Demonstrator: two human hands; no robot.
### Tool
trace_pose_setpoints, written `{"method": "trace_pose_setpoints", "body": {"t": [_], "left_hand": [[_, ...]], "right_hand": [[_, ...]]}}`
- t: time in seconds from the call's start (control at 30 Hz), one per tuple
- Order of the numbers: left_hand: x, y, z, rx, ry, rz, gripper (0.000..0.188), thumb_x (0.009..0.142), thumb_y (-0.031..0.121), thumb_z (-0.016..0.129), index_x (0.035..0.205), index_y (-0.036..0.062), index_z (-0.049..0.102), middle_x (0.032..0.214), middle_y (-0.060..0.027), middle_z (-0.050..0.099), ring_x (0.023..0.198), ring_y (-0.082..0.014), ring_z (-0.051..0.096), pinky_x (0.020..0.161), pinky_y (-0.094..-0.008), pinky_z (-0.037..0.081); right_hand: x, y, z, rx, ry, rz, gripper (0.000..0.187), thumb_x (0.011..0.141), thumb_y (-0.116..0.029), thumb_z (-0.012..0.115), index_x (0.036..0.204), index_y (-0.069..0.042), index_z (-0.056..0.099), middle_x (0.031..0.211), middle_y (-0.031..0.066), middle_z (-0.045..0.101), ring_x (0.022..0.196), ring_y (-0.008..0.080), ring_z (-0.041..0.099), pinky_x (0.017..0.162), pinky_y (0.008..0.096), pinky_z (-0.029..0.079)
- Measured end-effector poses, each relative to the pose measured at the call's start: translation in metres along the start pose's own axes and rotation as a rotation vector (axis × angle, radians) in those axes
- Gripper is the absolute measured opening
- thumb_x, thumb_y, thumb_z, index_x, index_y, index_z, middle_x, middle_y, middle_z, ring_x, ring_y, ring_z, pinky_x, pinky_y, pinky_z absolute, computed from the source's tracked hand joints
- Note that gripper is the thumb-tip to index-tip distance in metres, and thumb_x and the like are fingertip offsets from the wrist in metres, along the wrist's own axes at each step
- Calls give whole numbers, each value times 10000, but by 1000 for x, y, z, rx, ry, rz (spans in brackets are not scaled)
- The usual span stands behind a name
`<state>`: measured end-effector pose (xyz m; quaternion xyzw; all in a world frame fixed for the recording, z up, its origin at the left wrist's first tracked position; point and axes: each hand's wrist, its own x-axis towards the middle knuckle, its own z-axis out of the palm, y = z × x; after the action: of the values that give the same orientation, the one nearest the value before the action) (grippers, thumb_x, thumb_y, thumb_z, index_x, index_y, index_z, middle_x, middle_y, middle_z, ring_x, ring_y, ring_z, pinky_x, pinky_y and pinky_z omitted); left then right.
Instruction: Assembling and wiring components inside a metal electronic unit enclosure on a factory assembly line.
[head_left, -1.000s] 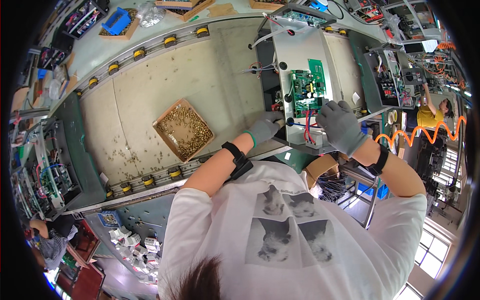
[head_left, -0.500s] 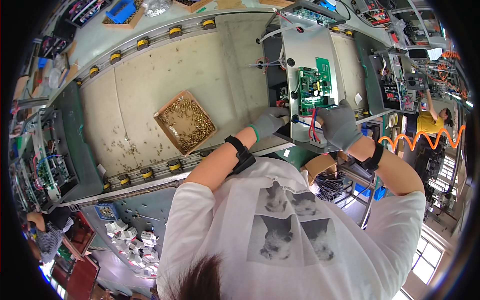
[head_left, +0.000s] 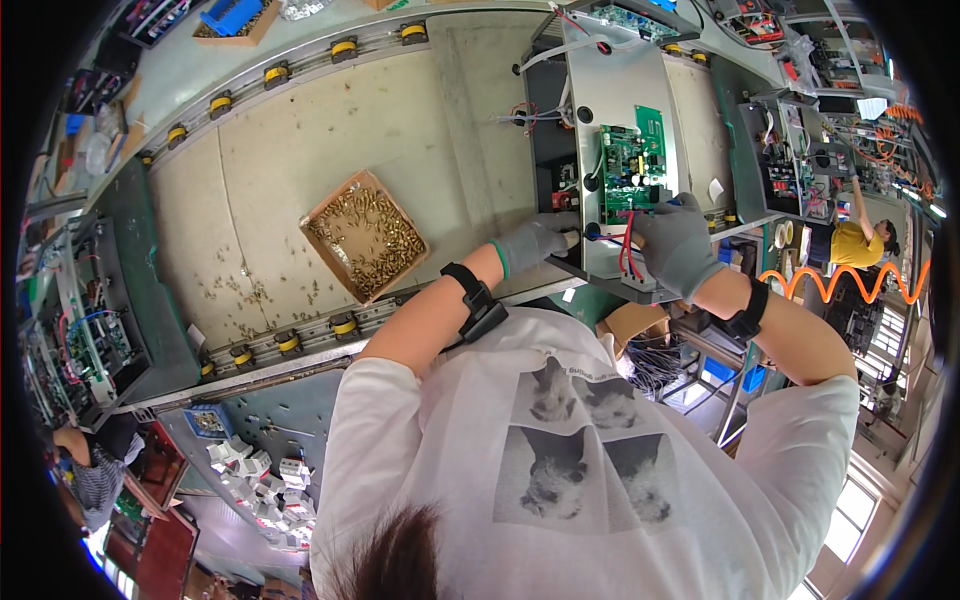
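left hand (head_left: pixel 535 243) half-curled at chassis (head_left: pixel 632 85) edge, hold unclear | right hand (head_left: pixel 677 247) curled by red leads (head_left: pixel 627 252), hold unclear | circuit board (head_left: pixel 622 168) looked stiff, fragile; edges seemed safest

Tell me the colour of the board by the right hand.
Green; the board shows best in the head view.

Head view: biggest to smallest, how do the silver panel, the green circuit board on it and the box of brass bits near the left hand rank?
1. Silver panel
2. Box of brass bits
3. Green circuit board
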<state>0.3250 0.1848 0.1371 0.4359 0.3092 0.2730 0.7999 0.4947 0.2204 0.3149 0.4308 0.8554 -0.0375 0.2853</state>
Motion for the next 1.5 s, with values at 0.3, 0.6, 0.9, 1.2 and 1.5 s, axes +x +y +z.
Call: {"method": "trace_pose_setpoints", "body": {"t": [0.3,0.6,0.9,1.2,1.5], "left_hand": [[0,11,2,121,-35,-31,385,900,175,509,1277,93,515,1146,-22,581,999,-113,501,883,-250,398],[22,-25,4,-41,-35,146,356,852,38,548,1207,73,544,1144,-68,588,1042,-169,514,938,-283,378],[14,-26,0,161,7,310,295,882,113,529,1168,41,536,1101,-65,574,998,-166,506,914,-292,394],[9,-7,-1,-109,20,-71,284,942,275,481,1085,50,578,924,-31,565,769,-86,516,723,-246,423],[20,-36,-13,239,350,190,217,892,184,541,974,11,643,855,-104,651,784,-203,582,747,-331,460]], "right_hand": [[-1,5,12,41,167,-8,143,693,-116,607,827,-145,646,705,31,635,767,205,614,797,373,384],[19,-17,-11,-179,-218,-7,116,661,-133,611,765,-146,662,694,27,631,805,209,607,798,363,392],[-21,7,-35,-197,200,-220,121,716,-169,585,818,-121,630,860,30,580,992,206,525,1039,430,287],[4,4,-13,-218,21,-327,55,699,-149,568,699,-141,622,727,-13,559,887,148,551,1137,447,145],[-30,14,-24,-185,293,-342,158,735,-187,570,873,-128,620,890,15,580,1014,174,511,1104,422,225]]}}
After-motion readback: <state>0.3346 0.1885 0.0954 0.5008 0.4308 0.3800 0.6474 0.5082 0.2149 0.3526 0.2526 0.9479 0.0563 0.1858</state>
